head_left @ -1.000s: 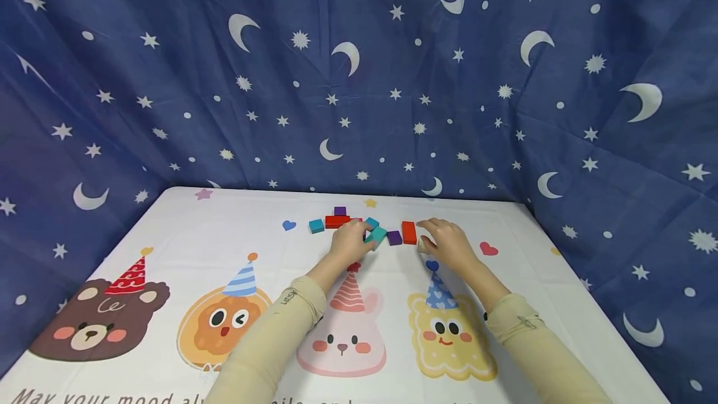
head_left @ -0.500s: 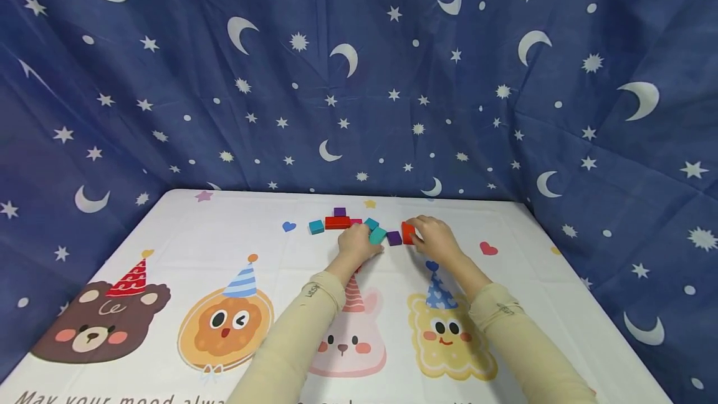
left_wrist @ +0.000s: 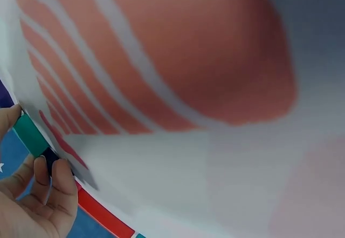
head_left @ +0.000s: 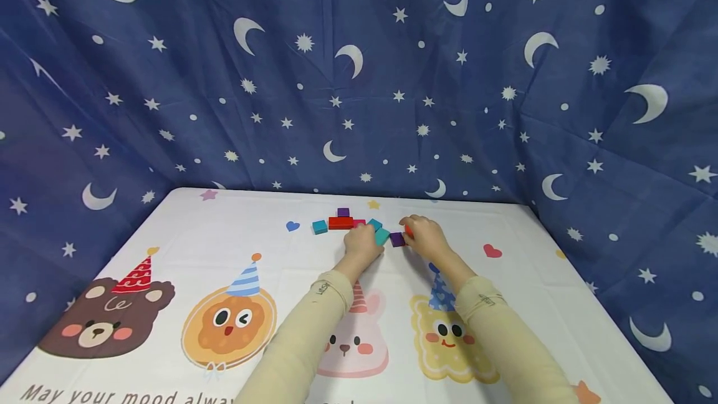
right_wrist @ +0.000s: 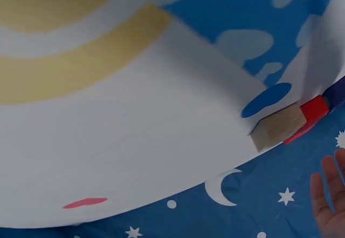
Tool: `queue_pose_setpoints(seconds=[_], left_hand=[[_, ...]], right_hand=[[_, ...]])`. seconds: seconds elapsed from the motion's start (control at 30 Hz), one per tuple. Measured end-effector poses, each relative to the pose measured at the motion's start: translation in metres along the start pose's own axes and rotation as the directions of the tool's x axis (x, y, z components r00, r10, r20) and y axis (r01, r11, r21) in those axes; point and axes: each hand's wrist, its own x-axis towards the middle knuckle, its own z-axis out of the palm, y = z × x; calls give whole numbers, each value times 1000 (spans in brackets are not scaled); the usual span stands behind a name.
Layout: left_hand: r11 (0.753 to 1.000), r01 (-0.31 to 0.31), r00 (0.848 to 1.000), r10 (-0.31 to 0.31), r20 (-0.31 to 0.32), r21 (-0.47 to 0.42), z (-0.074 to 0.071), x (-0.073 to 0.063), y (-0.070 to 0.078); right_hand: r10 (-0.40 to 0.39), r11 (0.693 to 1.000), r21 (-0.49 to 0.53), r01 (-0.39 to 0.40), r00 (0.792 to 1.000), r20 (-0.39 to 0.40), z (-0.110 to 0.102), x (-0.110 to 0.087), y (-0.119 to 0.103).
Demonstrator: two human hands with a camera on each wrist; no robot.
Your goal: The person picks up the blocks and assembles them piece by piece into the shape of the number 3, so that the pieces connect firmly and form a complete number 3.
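Note:
Beneath my left hand (head_left: 363, 245), at the back of the table, lies a teal block (left_wrist: 31, 134). In the left wrist view my thumb meets one end of it and curled fingers meet the other, beside a dark block (left_wrist: 50, 159). My right hand (head_left: 427, 239) arches over a red block (right_wrist: 314, 117), a bit of which shows between index finger and thumb in the head view. In the right wrist view its fingers (right_wrist: 333, 187) are extended, apart from the block. A purple block (head_left: 397, 239) adjoins the red one; a plain wooden block (right_wrist: 278, 126) lies on the other side.
Left of my left hand are a blue-teal block (head_left: 320, 227), a longer red block (head_left: 340, 223), a pink block (head_left: 359, 223) and a small purple block (head_left: 343, 211). The white printed tablecloth (head_left: 269, 329) ends at a blue starry curtain (head_left: 359, 80).
My right hand has shifted left from beside the wooden block to over the red block. My left hand has moved slightly right and nearer, its thumb now below the teal block.

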Motion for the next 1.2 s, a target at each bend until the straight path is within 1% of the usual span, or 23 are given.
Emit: queue_pose_setpoints(seconds=[0.17, 0.3, 0.4, 0.5, 0.53, 0.7, 0.73, 0.77, 0.87, 0.97, 1.07, 1.2], left_hand=[[1000, -8, 1000, 8, 16, -8, -4, 0, 1], [1000, -21, 1000, 21, 18, -10, -6, -1, 1], [1000, -27, 999, 27, 21, -8, -7, -1, 1], [999, -38, 999, 38, 26, -20, -8, -1, 0], [999, -42, 999, 43, 27, -24, -8, -1, 0], [997, -69, 996, 71, 50, -38, -12, -2, -5], [996, -75, 995, 78, 57, -50, -13, -2, -7], [995, -81, 994, 85, 63, -63, -14, -2, -8], [988, -91, 991, 101, 82, -124, -19, -3, -12], [977, -100, 987, 121, 104, -187, -22, -4, -18], [965, -111, 981, 145, 131, -240, -25, -5, -24], [948, -91, 974, 148, 169, -306, -28, -6, -32]], right_hand=[[42, 999, 12, -43, 998, 35, 4, 5, -3], [66, 997, 29, -67, 997, 33, 7, 7, -3], [78, 995, 64, -80, 997, 26, 9, 8, -2], [84, 993, 83, -84, 996, 13, 10, 9, -1], [70, 995, 79, -69, 998, -8, 11, 10, 0], [50, 995, 92, -49, 999, -7, 12, 14, -1], [45, 994, 96, -44, 999, -6, 12, 15, -1], [57, 993, 103, -57, 998, 12, 11, 15, -2], [60, 995, 84, -61, 998, 19, 11, 17, -4], [68, 996, 61, -70, 997, 34, 13, 18, -6], [71, 995, 72, -74, 996, 44, 15, 18, -7], [74, 992, 95, -80, 995, 59, 20, 18, -9]])
